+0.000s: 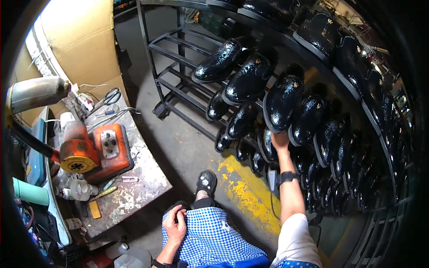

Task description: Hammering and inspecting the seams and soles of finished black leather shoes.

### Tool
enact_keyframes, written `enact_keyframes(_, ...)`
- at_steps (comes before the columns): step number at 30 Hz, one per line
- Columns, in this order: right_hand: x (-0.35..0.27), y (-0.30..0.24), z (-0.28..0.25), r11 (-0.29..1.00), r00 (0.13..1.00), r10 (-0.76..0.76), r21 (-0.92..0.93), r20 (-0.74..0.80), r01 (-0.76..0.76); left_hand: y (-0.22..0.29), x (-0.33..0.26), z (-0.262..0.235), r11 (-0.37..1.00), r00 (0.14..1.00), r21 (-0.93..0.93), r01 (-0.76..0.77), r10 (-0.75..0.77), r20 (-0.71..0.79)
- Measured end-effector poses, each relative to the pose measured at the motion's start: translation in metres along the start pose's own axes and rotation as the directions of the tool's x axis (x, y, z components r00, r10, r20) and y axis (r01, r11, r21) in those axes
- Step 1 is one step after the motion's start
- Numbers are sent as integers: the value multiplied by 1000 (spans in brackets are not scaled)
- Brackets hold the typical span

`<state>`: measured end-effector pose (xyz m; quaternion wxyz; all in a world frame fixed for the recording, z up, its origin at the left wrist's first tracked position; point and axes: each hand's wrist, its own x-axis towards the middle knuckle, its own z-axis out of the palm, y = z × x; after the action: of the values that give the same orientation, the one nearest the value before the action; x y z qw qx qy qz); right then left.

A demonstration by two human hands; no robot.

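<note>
Reached with the right hand (280,140) to the toe of a glossy black shoe (283,100), at 2 o'clock on a black metal rack (161,110); could not tell the half-hidden fingers' grip. Rested the left hand (174,227), with fingers loosely closed, on a checked apron (210,228) at 7 o'clock. Saw worn yellow paint (252,192) on grey floor (178,143) at 5, a scuffed worktable (145,178) at 8, cardboard (85,35) at 10.

Racked black shoes (283,100) (and a stained bench (134,193)) show a workshop.
</note>
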<state>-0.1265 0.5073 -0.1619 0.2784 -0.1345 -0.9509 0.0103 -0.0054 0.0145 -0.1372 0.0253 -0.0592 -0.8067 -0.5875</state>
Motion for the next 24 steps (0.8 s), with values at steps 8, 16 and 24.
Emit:
enact_keyframes(8, 12, -68, -59, 992, 805, 81, 30, 588, -122, 4, -2, -3, 999, 998, 49, 20, -17, -64)
enact_keyframes(16, -109, -129, -167, 456, 864, 97, 750, 494, -480, 9, -1, -6, 996, 998, 75, -56, 59, -33)
enact_keyframes(24, -113, -185, -250, 434, 895, -283, 878, 345, -201, 8, -13, -21, 946, 974, -261, 191, -216, -72)
